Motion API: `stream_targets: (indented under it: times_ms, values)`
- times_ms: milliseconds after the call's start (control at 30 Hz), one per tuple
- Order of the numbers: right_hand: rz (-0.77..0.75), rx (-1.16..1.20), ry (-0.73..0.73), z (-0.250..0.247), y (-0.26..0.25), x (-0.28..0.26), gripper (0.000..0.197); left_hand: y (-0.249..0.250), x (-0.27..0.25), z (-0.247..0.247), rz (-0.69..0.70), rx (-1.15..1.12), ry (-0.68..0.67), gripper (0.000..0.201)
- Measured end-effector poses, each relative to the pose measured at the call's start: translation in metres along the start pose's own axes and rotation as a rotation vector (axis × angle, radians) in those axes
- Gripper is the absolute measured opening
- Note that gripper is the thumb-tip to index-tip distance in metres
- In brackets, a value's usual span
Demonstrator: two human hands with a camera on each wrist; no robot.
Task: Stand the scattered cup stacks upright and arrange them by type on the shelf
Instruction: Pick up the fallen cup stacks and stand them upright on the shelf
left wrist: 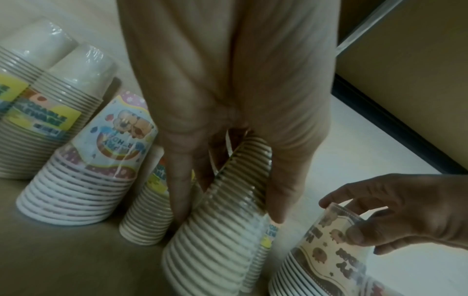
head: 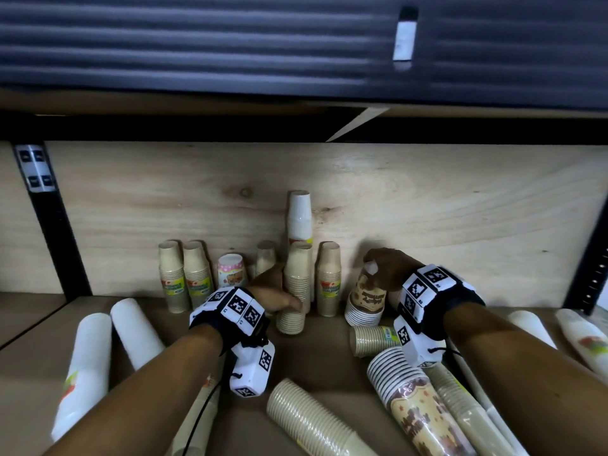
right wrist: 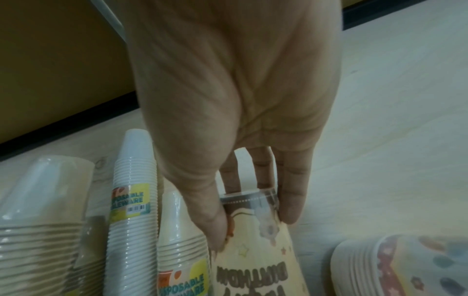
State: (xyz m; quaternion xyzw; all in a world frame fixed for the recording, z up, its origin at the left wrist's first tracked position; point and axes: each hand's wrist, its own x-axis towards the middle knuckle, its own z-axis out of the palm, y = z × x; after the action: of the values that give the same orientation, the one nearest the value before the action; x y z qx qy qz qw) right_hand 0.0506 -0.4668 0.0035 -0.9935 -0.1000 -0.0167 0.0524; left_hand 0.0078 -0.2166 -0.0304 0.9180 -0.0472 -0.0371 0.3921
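Note:
My left hand (head: 283, 297) grips a beige cup stack (head: 293, 311) around its middle; the stack stands rim-down and leans slightly, in front of the back row. In the left wrist view my fingers (left wrist: 178, 192) and thumb wrap that ribbed stack (left wrist: 217, 240). My right hand (head: 375, 268) pinches the top of a brown printed birthday cup stack (head: 365, 299), which stands rim-down on the shelf (head: 325, 363). The right wrist view shows the thumb and fingertips (right wrist: 288, 204) on the top of this stack (right wrist: 253, 260).
Along the wooden back panel (head: 444, 205) stand labelled beige stacks (head: 172, 278), a pink party stack (head: 232, 271) and a tall white stack (head: 299, 218). White stacks (head: 87, 370) lie at the left and right. A beige stack (head: 312, 419) and a brown printed stack (head: 418, 406) lie in front.

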Motion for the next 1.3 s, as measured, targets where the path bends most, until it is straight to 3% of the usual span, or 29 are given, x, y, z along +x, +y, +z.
stream_targets:
  times_ms: [333,533,667,833,933,1100,1300]
  values:
    - [-0.069,-0.008,-0.002,0.003,-0.004,0.004,0.052,-0.001,0.000,0.005,-0.018,0.048,-0.005,0.104]
    - [-0.039,0.041,0.014,0.003,-0.004,0.004,0.056,-0.009,0.003,0.009,-0.027,-0.061,0.017,0.093]
    - [-0.024,0.031,-0.011,0.002,-0.008,0.002,0.048,-0.002,0.004,0.003,0.065,-0.162,0.143,0.050]
    - [0.022,0.042,0.012,0.004,-0.009,0.002,0.043,-0.003,0.004,-0.013,0.107,-0.026,0.170,0.051]
    - [0.033,0.064,0.016,0.003,-0.011,0.003,0.041,-0.001,0.001,-0.018,0.140,-0.016,0.125,0.058]
    - [0.028,0.064,0.012,0.001,-0.014,-0.001,0.043,-0.002,-0.001,-0.020,0.152,-0.037,0.205,0.050]
    - [-0.008,0.053,0.082,-0.001,-0.014,-0.004,0.042,0.003,-0.001,-0.023,0.148,-0.082,0.168,0.051]
